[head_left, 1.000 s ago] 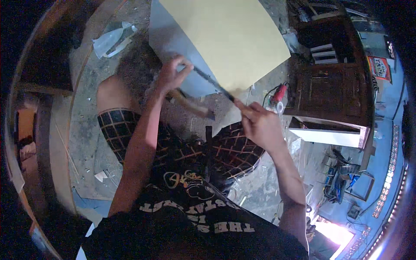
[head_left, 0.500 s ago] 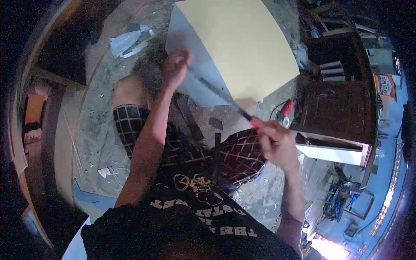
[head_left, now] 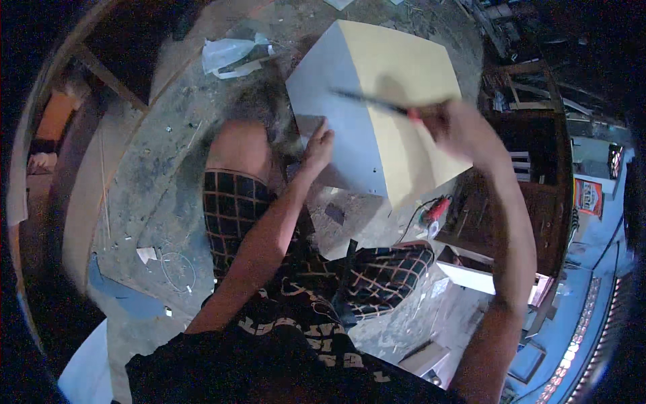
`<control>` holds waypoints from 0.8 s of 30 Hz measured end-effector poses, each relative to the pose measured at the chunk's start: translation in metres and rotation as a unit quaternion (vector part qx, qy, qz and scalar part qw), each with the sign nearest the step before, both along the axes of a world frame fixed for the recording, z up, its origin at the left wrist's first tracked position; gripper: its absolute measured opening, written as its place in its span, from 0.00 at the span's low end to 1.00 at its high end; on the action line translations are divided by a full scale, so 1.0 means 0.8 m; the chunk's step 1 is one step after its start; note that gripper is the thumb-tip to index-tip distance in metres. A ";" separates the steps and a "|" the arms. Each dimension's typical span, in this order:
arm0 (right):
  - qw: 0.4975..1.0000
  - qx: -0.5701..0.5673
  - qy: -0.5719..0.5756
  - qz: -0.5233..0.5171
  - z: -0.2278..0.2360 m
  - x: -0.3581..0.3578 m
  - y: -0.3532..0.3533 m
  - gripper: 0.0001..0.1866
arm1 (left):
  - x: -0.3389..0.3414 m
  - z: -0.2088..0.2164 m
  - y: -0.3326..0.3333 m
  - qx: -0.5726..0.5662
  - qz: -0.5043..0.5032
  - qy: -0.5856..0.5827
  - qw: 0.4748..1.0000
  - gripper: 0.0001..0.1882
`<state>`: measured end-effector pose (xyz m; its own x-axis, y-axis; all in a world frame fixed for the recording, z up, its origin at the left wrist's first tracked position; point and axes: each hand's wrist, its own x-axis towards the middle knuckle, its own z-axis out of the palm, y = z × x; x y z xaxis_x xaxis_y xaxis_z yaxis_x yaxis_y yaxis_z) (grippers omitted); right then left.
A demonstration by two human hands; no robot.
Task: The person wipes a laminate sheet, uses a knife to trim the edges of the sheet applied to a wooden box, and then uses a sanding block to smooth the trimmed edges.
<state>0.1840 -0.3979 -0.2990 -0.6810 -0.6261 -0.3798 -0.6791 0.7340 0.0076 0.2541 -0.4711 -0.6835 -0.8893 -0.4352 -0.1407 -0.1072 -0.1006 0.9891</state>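
Observation:
A box-like piece [head_left: 420,64] with a pale yellow face and a bluish-white side stands on the floor in front of me. My right hand [head_left: 457,131] is closed round the red handle of a long, thin, dark file [head_left: 367,99], blurred by motion. Its blade points left, over the edge between the two faces; I cannot tell whether it touches. My left hand [head_left: 319,149] rests against the lower part of the white side, fingers partly stretched and holding nothing. A dark brown patch shows on that side just above the hand.
A red power tool [head_left: 437,209] with a cord lies right of the box. Beyond it stands a dark wooden cabinet [head_left: 501,219] with a white-edged drawer. White plastic scraps [head_left: 232,55] lie at the far left. Wooden furniture frames [head_left: 111,77] line the left side.
The file has gone from being held between both hands to my right hand alone, swung up over the box. My left hand has moved right onto the white side. The view has shifted.

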 end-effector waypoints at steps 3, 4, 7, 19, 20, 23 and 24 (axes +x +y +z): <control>0.997 0.060 -0.039 0.018 0.001 0.058 0.084 0.14 | -0.004 -0.029 -0.008 0.058 -0.033 -0.038 0.997 0.26; 0.989 0.114 -0.094 -0.006 0.011 0.074 0.085 0.15 | -0.013 -0.036 -0.003 0.051 -0.037 -0.029 0.998 0.27; 0.972 0.172 -0.154 -0.052 0.026 0.051 0.039 0.17 | -0.028 -0.113 -0.002 0.121 -0.025 -0.039 0.992 0.26; 0.919 -0.277 0.274 0.055 0.046 -0.095 -0.061 0.18 | -0.011 -0.010 -0.001 0.093 -0.080 -0.049 0.991 0.40; 0.902 -0.327 0.281 0.024 0.027 -0.091 -0.029 0.18 | 0.000 0.012 -0.015 0.053 -0.074 -0.080 0.993 0.42; 0.857 -0.410 0.311 -0.029 -0.009 -0.042 0.107 0.20 | 0.011 0.116 -0.028 0.022 -0.087 -0.015 0.996 0.45; 0.842 -0.445 0.288 -0.099 -0.027 -0.010 0.145 0.19 | 0.011 0.135 -0.037 -0.017 -0.090 0.044 0.995 0.45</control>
